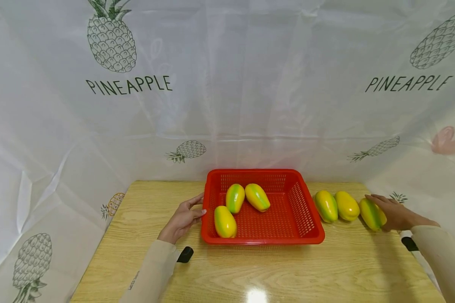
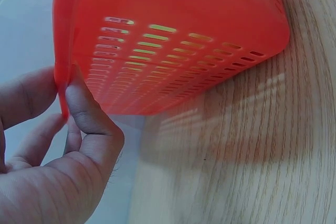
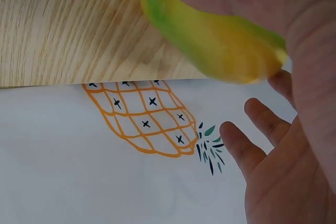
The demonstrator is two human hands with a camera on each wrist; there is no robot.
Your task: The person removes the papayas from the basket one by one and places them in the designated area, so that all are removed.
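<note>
A red plastic basket stands mid-table with three yellow-and-green papayas inside, one in its near left corner and two farther back. My left hand pinches the basket's left rim between thumb and fingers. At the far right, my right hand grips a papaya from its outer side. In the right wrist view, the thumb lies along that papaya and a fingertip meets its other end, while two other fingers stand away from it.
Two more papayas, one beside the basket's right wall and another next to it, lie on the wooden table. A white sheet printed with pineapples hangs behind and around the table.
</note>
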